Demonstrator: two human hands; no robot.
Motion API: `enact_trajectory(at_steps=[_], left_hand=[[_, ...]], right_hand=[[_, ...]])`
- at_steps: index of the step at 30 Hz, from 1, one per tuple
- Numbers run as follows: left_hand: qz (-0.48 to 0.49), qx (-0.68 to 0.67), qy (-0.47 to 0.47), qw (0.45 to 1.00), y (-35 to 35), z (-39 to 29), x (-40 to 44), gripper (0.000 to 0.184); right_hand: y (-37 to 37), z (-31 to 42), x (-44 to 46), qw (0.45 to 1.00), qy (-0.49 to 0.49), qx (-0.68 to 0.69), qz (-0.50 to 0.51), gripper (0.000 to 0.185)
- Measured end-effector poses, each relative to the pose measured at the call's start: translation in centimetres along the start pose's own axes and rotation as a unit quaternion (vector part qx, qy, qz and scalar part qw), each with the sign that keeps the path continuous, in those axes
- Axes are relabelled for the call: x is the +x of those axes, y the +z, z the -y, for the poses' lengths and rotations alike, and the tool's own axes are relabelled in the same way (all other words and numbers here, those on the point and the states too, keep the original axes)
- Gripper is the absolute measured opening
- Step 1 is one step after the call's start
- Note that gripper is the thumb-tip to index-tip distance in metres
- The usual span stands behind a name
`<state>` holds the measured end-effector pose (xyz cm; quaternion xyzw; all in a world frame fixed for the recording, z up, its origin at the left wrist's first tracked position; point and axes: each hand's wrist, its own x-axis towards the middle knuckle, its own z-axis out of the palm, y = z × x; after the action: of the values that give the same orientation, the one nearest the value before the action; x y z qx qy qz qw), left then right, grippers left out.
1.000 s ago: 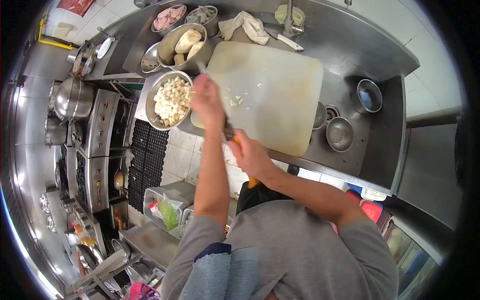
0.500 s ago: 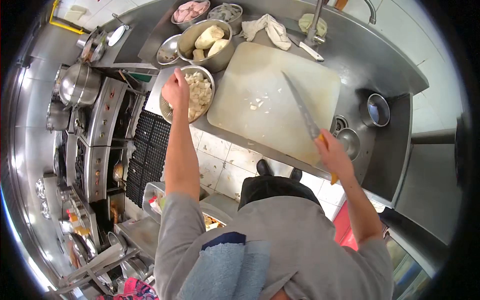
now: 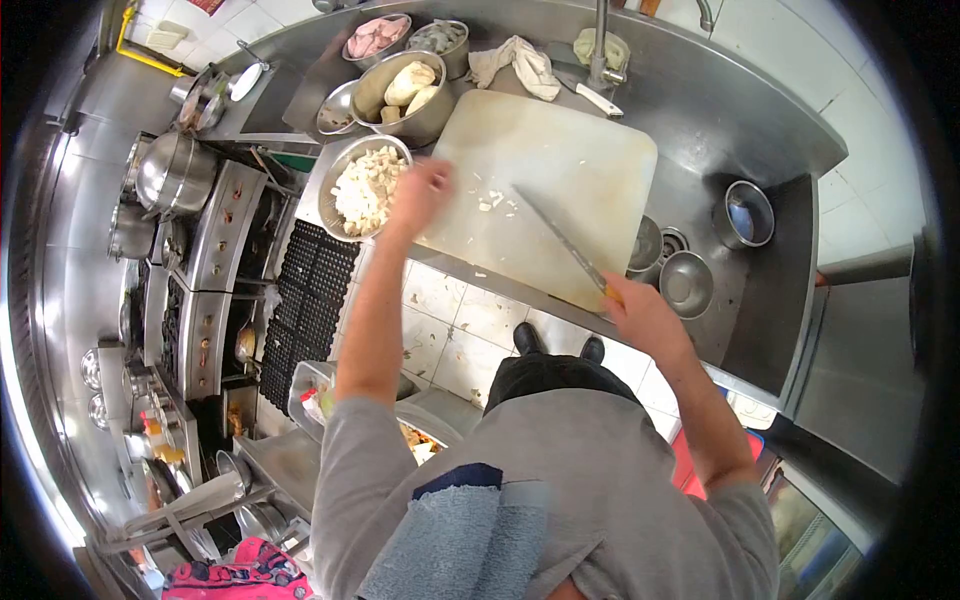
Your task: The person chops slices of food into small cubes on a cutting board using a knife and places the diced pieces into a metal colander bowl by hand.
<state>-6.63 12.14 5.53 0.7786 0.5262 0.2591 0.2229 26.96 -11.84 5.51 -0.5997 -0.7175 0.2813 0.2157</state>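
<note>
My right hand (image 3: pixel 648 318) is closed round the yellow handle of a long kitchen knife (image 3: pixel 562 238). Its blade points up and left, low over the white cutting board (image 3: pixel 560 150). Small white scraps (image 3: pixel 490 200) are scattered on the board. My left hand (image 3: pixel 420 195) is over the board's left edge, beside the bowl, its fingers loosely bent and slightly blurred; nothing shows in them. A metal bowl (image 3: pixel 328 205) to its left is filled with pale chopped cubes (image 3: pixel 366 188).
Behind the bowl stands a pot (image 3: pixel 437 122) with large peeled pale pieces. Farther back are a bowl of pink meat (image 3: pixel 376 36), a cloth (image 3: pixel 517 66) and another knife (image 3: pixel 598 99). Metal bowls (image 3: pixel 686 284) sit in the sink at right, below the tap (image 3: pixel 600 50).
My left hand has moved right, from the bowl's rim to the board's edge. My right hand has brought the knife left and lower across the board. The bowl now shows its contents fully.
</note>
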Motion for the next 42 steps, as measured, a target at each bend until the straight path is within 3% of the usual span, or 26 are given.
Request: enact_trajectory(at_steps=[2, 5, 8, 11, 14, 19, 26, 36, 40, 42], left_hand=[[0.039, 0.099, 0.119, 0.987, 4.8, -0.2, -2.4, 0.022], [0.009, 0.042, 0.089, 0.995, 8.2, -1.0, -2.1, 0.026], [0.041, 0.053, 0.111, 0.992, 10.1, -1.2, -1.7, 0.026], [0.076, 0.197, 0.119, 0.97, 10.5, -3.9, -2.9, 0.023], [0.092, 0.249, 0.131, 0.955, 11.0, -4.9, -4.0, 0.016], [0.006, 0.034, 0.024, 0.999, 10.4, -4.8, -4.6, 0.02], [-0.054, -0.114, -0.057, 0.99, 10.6, -5.0, -5.3, 0.025], [-0.085, -0.126, -0.085, 0.985, 9.8, -4.8, -5.4, 0.018], [-0.131, -0.107, -0.082, 0.982, 3.3, -4.4, -5.1, 0.017], [-0.172, -0.067, -0.061, 0.981, -0.9, -1.9, -4.4, 0.017]], right_hand=[[0.3, -1.7, -0.6, 0.998, 0.001, 0.051, -0.033, 0.038], [-1.1, -1.1, -0.9, 0.94, 0.198, 0.263, 0.091, 0.041], [0.1, -2.2, -1.2, 0.922, 0.191, 0.33, 0.073, 0.039], [0.2, -2.9, -1.6, 0.917, 0.185, 0.343, 0.084, 0.038], [-0.4, -3.2, -1.9, 0.907, 0.179, 0.368, 0.099, 0.037], [-0.2, -3.1, -1.7, 0.883, 0.213, 0.402, 0.12, 0.033], [3.1, -2.0, -2.1, 0.849, 0.21, 0.464, 0.14, 0.031], [2.8, 1.9, 0.2, 0.847, 0.21, 0.456, 0.172, 0.023], [2.3, 5.9, 3.1, 0.855, 0.173, 0.456, 0.177, 0.033], [2.1, 8.6, 5.6, 0.886, 0.119, 0.411, 0.178, 0.033]])
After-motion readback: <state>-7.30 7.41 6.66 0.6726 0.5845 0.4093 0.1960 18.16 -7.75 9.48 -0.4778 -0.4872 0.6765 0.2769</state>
